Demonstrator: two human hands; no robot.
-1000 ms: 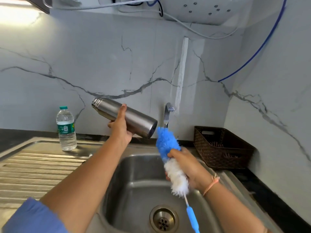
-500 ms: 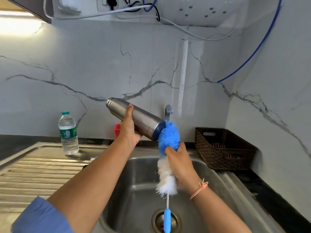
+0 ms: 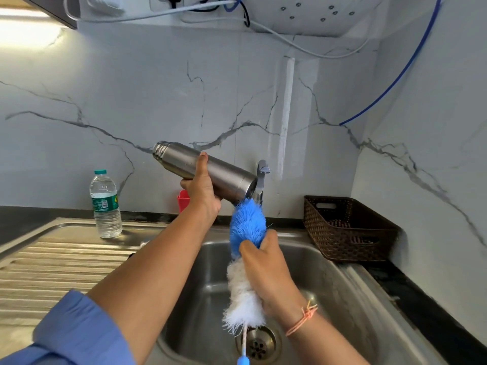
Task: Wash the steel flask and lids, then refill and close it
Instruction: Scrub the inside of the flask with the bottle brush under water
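Note:
My left hand [image 3: 201,192] grips the steel flask [image 3: 226,175] around its middle, above the sink. The flask is tilted, with its open threaded neck up at the left and its base down at the right, close to the tap. My right hand [image 3: 266,264] is closed around the bristles of a bottle brush [image 3: 246,222], where the blue part meets the white part. The blue tip touches the flask's lower end. The brush's thin handle hangs down over the drain. No lids are visible.
The tap [image 3: 262,177] stands just behind the flask's base. A plastic water bottle [image 3: 105,204] stands on the steel drainboard [image 3: 52,264]. A red cup [image 3: 183,200] sits behind my left wrist. A brown woven basket [image 3: 347,227] is right of the sink [image 3: 342,299].
The brush's blue tip has risen from below the flask and now presses against its lower end. The brush handle has swung closer to vertical. Both hands kept their grips.

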